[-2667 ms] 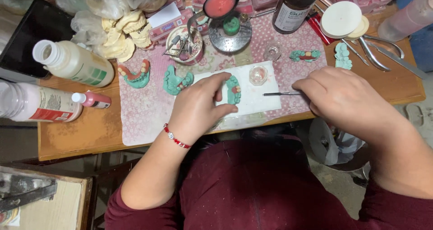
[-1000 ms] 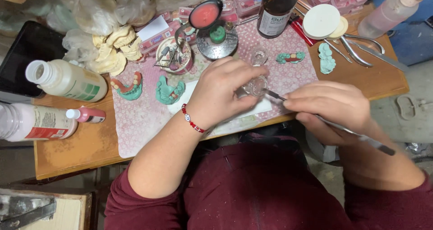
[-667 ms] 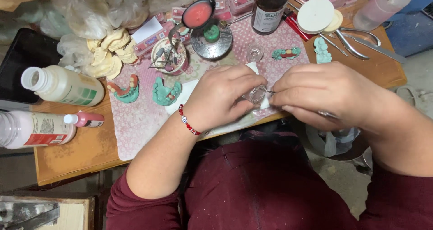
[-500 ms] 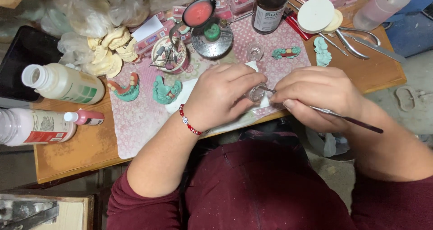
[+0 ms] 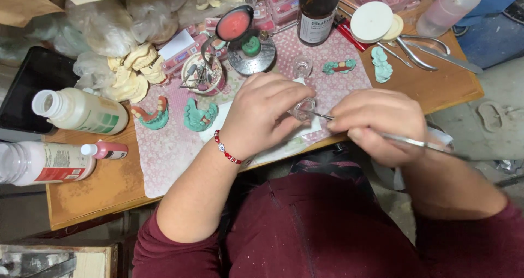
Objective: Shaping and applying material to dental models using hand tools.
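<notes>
On the cluttered wooden table [image 5: 114, 188], a small clear glass cup [image 5: 302, 109] is gripped by the left hand [image 5: 265, 114], while a thin metal tool [image 5: 404, 140], pinched in the right hand [image 5: 382, 122], is pointed leftward, tip at its rim.

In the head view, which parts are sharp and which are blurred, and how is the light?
Head view: even, soft light with no hard shadows; the left hand and the small glass cup in its grip look fairly sharp; the thin metal tool in the right hand smears toward its far end; the pale floor at right is bright.
</notes>
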